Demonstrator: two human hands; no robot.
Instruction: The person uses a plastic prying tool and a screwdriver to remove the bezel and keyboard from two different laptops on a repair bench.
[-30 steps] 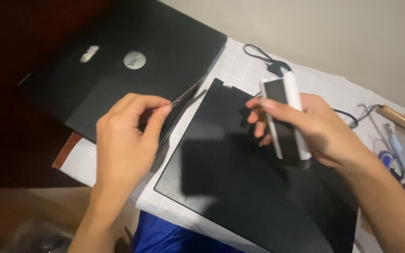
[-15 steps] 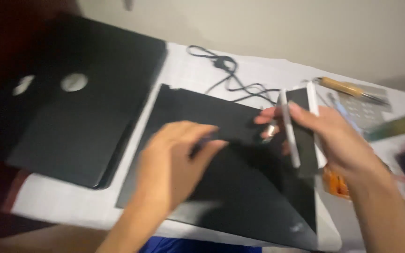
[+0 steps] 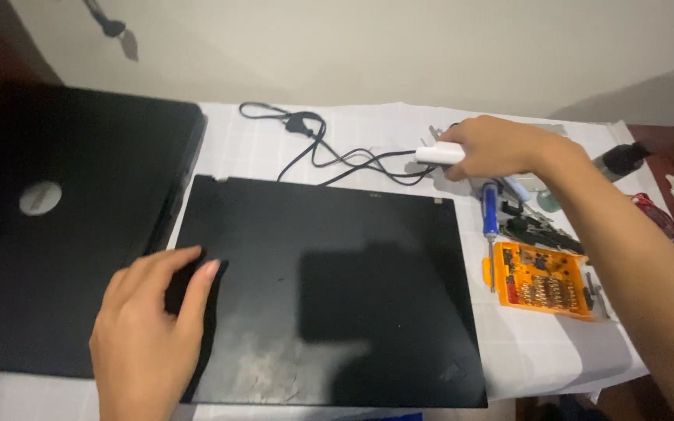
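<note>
Our left hand (image 3: 146,335) lay flat, fingers loosely spread, on the black laptop lid (image 3: 329,288) at mid-counter, our right hand (image 3: 493,146) gripped a white charger (image 3: 440,154) by the cable (image 3: 329,152), orange case (image 3: 544,279) held rows of screwdriver bits

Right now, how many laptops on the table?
2. One closed black laptop lies in the middle, under the left hand; a second black laptop lies at the left edge, partly out of frame.

A home repair bench: two closed laptops (image 3: 329,288) on a paper-covered table (image 3: 399,129), an orange bit case (image 3: 544,281), a screwdriver (image 3: 491,222), plain wall behind.
</note>
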